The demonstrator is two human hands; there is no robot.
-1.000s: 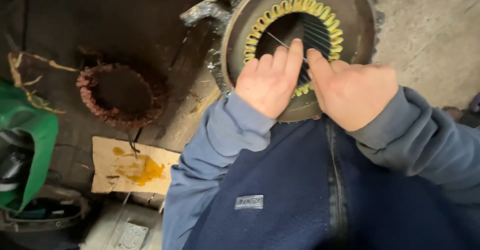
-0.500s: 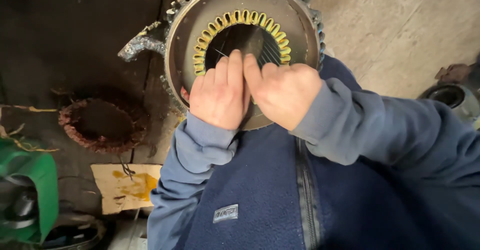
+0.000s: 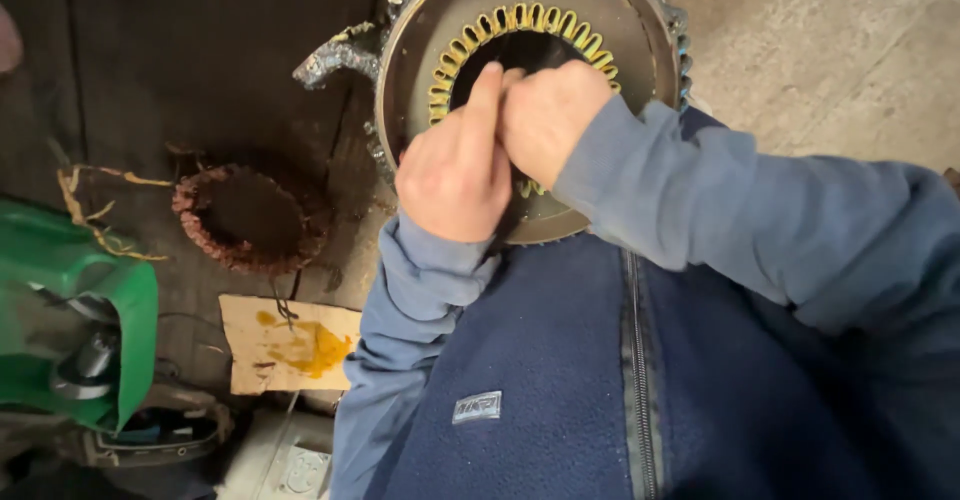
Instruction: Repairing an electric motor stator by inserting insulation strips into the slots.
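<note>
Pressing left hand (image 3: 455, 175), right hand (image 3: 545, 115) into stator (image 3: 640, 30) | copper coil (image 3: 245, 218) nearby

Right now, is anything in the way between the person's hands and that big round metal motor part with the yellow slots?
Nothing visible. Both the left hand and right hand already rest on the round motor housing, fingers reaching into its dark bore beside the yellow slot liners. What the fingertips grip is hidden.

Left hand (image 3: 455, 175) and right hand (image 3: 548, 115) pressed together, fingers (image 3: 487, 100) curled, forearms converging
</note>
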